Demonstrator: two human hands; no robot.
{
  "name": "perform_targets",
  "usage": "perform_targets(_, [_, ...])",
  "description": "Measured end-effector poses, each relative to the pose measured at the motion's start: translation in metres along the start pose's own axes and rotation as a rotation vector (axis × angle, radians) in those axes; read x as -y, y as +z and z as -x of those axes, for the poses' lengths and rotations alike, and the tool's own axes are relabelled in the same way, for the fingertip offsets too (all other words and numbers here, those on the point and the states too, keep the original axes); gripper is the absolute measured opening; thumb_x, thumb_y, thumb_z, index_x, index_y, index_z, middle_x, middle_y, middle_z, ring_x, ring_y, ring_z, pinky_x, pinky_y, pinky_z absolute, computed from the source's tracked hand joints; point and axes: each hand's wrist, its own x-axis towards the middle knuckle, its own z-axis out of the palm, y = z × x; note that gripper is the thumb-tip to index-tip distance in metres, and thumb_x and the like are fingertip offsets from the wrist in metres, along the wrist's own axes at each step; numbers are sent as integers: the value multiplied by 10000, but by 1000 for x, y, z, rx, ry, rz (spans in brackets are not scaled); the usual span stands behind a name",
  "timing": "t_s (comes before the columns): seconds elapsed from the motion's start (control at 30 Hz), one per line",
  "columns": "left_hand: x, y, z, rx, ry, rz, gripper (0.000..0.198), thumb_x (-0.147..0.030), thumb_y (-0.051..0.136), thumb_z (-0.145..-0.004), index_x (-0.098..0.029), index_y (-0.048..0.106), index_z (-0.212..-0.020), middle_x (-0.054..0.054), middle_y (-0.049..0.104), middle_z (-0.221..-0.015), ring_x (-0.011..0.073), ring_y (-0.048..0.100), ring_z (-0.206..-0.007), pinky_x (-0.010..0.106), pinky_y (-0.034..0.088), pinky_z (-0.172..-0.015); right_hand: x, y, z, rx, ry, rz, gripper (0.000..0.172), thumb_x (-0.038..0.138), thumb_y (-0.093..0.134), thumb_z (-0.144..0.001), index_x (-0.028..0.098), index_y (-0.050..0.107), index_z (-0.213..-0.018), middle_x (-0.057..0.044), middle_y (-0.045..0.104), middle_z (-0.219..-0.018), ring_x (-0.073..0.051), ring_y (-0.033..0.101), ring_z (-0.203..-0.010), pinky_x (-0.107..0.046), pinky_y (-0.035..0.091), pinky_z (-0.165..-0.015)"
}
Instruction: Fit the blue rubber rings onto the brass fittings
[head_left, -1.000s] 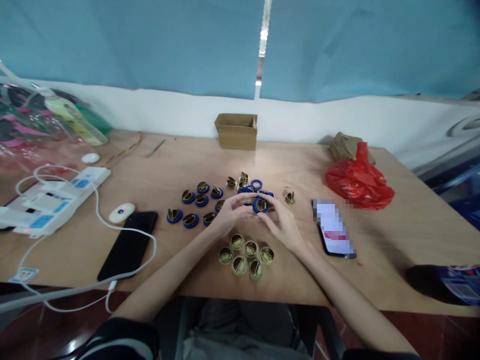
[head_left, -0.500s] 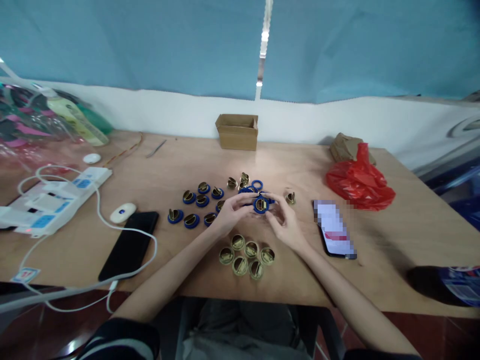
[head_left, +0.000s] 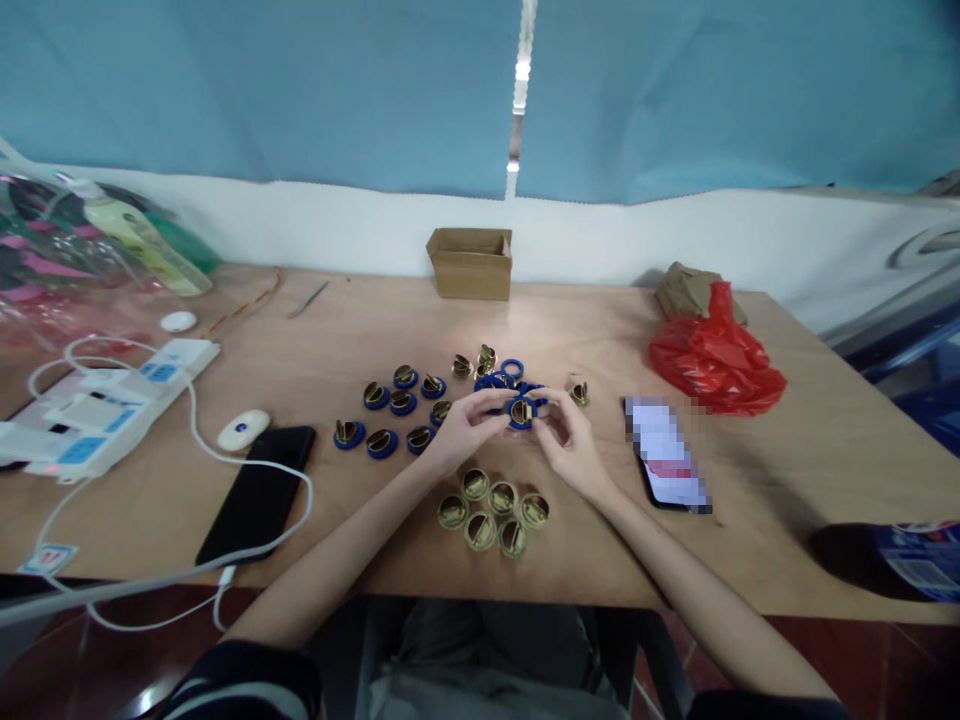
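Between both hands, just above the table, is a round gold metal piece in a blue ring (head_left: 521, 412). My left hand (head_left: 470, 428) grips its left edge with thumb and fingers. On its right edge, my right hand (head_left: 568, 438) pinches it the same way. Loose blue rings (head_left: 512, 369) lie behind the fingers, partly hidden. Several gold pieces fitted with blue rings (head_left: 382, 443) are spread to the left. Nearer my body sits a cluster of bare gold pieces (head_left: 480, 531). A few more gold pieces (head_left: 461, 366) lie beyond the hands, and one (head_left: 578, 391) is to the right.
An open cardboard box (head_left: 471, 270) stands at the back. To the right are a lit phone (head_left: 664, 455), a red plastic bag (head_left: 716, 360) and a dark bottle (head_left: 889, 560). At left lie a black phone (head_left: 259, 495), a white cable and a power strip (head_left: 112, 405).
The view has shifted slightly. Both hands stay around the same blue-ringed gold piece, with only a slight change in finger position.
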Motion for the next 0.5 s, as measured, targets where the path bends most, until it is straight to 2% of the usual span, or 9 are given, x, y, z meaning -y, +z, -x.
perform_targets(0.1, [0,-1,0,17,-8,-14,386,-281,760,-822,-163,704,-1185,125,757,-1202,276,707,-1136,424,608,-931,1,0,0,-11,1,18,245,245,544,-952,229,566,-1196,-103,667,-1150,-228,670,-956,-432,563,-916])
perform_targets(0.37, [2,-3,0,4,-8,31,401,-282,780,-809,-156,687,-1178,122,756,-1187,250,729,-1053,358,633,-832,-2,1,-5,-14,112,-137,253,274,605,-911,225,555,-1154,-99,642,-1188,-191,678,-895,-378,585,-865])
perform_targets(0.5, [1,-5,-2,-11,-3,48,397,-267,786,-805,-150,682,-1170,122,760,-1164,232,733,-1016,327,633,-797,-1,0,-7,26,149,-78,156,310,586,-928,214,597,-1050,-57,688,-971,-182,649,-774,-346,582,-736])
